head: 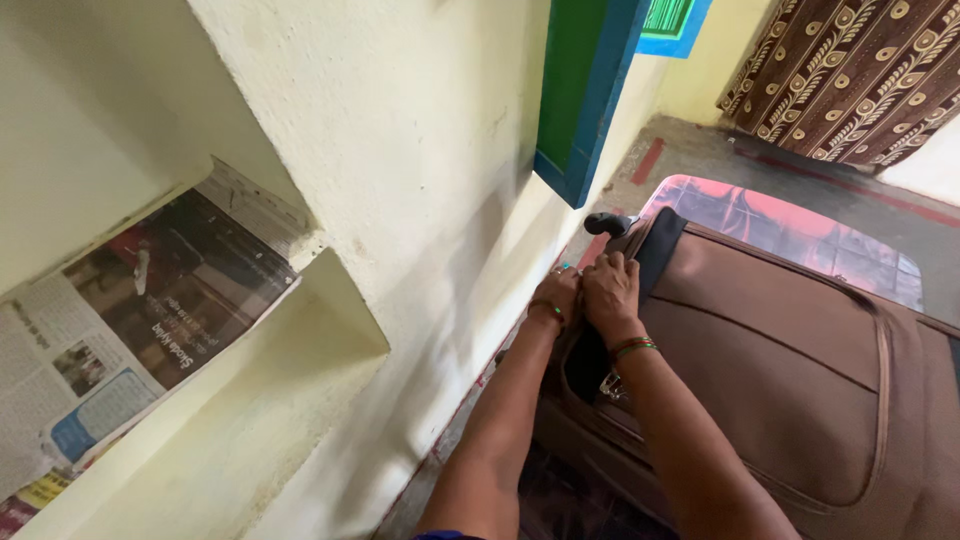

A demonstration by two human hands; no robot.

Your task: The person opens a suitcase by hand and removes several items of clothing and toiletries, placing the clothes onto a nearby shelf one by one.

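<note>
A large brown suitcase (790,340) lies on the floor beside a pale yellow wall. My left hand (558,292) and my right hand (610,290) are pressed together at its upper left edge, fingers curled on the rim near the zip. A black wheel (606,222) sticks out just beyond my hands. Both wrists wear bangles. The suitcase's side is partly open below my hands, showing a dark gap (585,365) with a metal zip pull. What my fingers pinch is hidden.
A wall niche holds a newspaper (140,320) lining its shelf at left. A green and blue shutter (585,90) juts from the wall above the suitcase. A red patterned sheet (800,235) lies beyond the suitcase, and a brown patterned curtain (860,70) hangs at top right.
</note>
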